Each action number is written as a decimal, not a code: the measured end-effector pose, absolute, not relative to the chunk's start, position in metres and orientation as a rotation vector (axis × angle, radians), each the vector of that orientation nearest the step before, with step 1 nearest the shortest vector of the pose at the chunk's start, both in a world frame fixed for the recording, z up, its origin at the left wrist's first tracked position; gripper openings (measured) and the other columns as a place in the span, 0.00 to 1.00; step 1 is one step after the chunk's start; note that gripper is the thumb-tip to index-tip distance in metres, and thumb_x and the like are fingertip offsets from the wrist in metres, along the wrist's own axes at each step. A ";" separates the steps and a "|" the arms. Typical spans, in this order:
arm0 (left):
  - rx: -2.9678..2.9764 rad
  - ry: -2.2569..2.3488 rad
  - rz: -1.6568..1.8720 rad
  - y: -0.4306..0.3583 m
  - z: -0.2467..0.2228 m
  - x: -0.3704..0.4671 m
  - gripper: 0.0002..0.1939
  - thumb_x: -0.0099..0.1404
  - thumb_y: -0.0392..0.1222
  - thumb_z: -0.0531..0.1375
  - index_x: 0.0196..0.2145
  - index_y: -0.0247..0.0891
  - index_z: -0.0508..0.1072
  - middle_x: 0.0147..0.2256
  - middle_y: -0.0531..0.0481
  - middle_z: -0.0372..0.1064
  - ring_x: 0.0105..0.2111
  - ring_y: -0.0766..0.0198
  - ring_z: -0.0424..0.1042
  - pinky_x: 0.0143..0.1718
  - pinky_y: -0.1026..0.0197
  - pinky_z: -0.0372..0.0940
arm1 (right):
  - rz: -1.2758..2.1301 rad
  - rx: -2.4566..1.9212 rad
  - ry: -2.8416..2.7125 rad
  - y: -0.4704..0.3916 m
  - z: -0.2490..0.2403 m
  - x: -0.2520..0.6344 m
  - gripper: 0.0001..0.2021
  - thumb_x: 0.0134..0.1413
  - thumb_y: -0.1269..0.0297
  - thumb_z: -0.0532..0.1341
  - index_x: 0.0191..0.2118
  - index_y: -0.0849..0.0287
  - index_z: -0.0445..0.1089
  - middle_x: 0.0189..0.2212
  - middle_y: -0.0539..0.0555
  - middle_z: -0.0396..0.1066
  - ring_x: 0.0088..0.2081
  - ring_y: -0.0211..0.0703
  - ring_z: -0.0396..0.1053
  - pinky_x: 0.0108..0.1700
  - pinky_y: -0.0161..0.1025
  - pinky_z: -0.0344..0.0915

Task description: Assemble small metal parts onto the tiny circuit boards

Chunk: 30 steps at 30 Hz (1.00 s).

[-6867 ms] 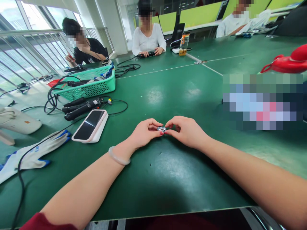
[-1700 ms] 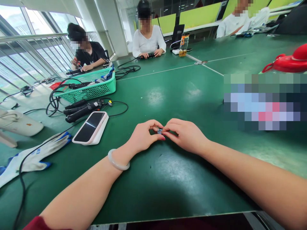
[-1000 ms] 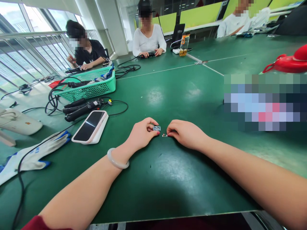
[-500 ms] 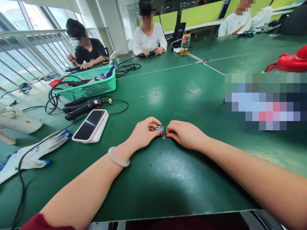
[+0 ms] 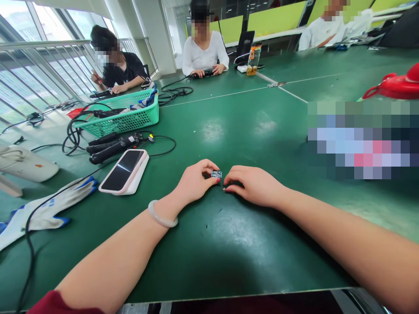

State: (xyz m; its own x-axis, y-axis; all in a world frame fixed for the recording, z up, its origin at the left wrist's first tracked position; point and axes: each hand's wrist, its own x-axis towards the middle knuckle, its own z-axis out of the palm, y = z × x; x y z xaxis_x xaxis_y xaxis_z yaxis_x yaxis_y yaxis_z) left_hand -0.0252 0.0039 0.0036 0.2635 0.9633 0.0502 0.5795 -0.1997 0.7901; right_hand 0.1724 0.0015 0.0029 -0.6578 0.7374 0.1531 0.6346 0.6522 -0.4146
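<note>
Between thumb and fingers, my left hand [image 5: 199,179] pinches a small flat rectangular piece [image 5: 216,174], pale blue-white with dark markings, just above the green table [image 5: 209,244]. Its exact kind is too small to read. To its right, my right hand [image 5: 250,183] is curled, thumb and forefinger tips close together around a tiny dark piece [image 5: 224,189] that is mostly hidden. The two hands nearly meet but stay apart. A pale bangle [image 5: 163,216] circles my left wrist.
Left of my hands lie a phone [image 5: 123,171], white-and-blue gloves [image 5: 54,207], a black corded tool [image 5: 114,147] and a green basket [image 5: 122,117]. A red object [image 5: 397,86] is at the right. A bottle [image 5: 253,59] and several people are farther back.
My right fingertips have closed in around the tiny piece, which showed more plainly before. My left hand has barely moved and keeps its pinch.
</note>
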 end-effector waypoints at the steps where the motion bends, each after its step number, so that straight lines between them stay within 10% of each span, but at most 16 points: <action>1: 1.892 1.409 0.740 0.004 0.004 -0.025 0.11 0.53 0.38 0.62 0.37 0.38 0.71 0.31 0.53 0.72 0.29 0.68 0.70 0.35 0.62 0.64 | 0.452 -1.090 -2.578 0.001 0.001 0.170 0.06 0.56 0.63 0.59 0.35 0.55 0.72 0.34 0.50 0.70 0.34 0.39 0.69 0.37 0.36 0.62; 30: 1.996 1.482 0.695 0.003 0.006 -0.026 0.10 0.52 0.41 0.63 0.33 0.39 0.73 0.32 0.52 0.74 0.32 0.64 0.70 0.37 0.62 0.65 | 0.213 -0.962 -2.738 0.002 -0.004 0.164 0.09 0.61 0.67 0.52 0.35 0.58 0.69 0.33 0.52 0.68 0.30 0.38 0.67 0.32 0.36 0.59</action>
